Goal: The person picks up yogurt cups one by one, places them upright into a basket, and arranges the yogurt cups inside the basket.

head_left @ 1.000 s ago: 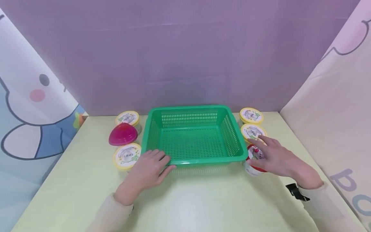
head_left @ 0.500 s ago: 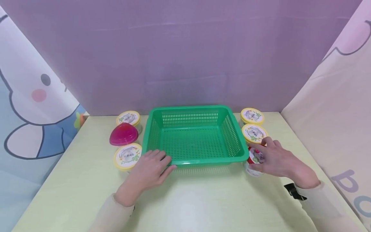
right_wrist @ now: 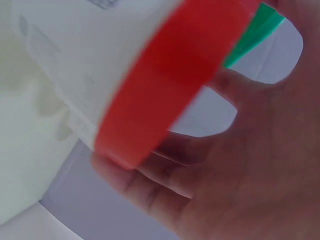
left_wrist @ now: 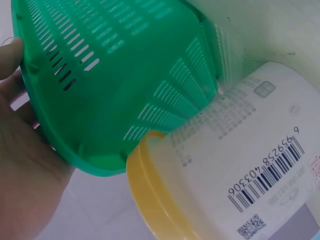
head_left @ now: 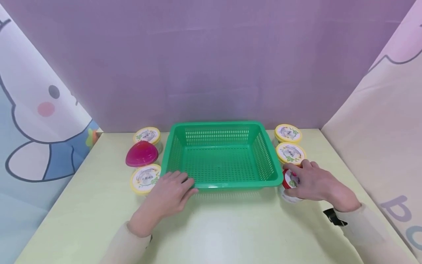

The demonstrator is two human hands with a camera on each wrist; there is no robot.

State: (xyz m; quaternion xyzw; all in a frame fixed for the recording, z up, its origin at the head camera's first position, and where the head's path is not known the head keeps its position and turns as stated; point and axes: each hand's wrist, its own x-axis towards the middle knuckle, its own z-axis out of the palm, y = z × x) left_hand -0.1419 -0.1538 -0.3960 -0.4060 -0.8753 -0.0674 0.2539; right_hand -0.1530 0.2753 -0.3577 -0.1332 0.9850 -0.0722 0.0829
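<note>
At its front left corner, the green plastic basket (head_left: pixel 273 157) has my left hand (head_left: pixel 169 194) on it, fingers bent over the rim and thumb outside. The left wrist view shows those fingers (left_wrist: pixel 11 60) at the basket's rim. To the right of the basket, my right hand (head_left: pixel 314 185) grips a white tub with a red lid (head_left: pixel 289 180) from above. Thumb and fingers spread around the lid's edge, as the right wrist view shows, with fingertips (right_wrist: pixel 107 167) against the red rim (right_wrist: pixel 175 75). Part of the lid is hidden under the hand.
Behind the red-lidded tub stand two yellow-lidded tubs, a nearer one (head_left: pixel 290 152) and a farther one (head_left: pixel 288 132). On the left are a front yellow-lidded tub (head_left: pixel 145 179), a pink domed piece (head_left: pixel 141 154) and a back tub (head_left: pixel 147 135). A purple cloth wall (head_left: pixel 211 66) rises behind.
My right hand has lowered from hovering over the red-lidded tub and closed its fingers round the lid. The left hand has stayed on the basket rim.
</note>
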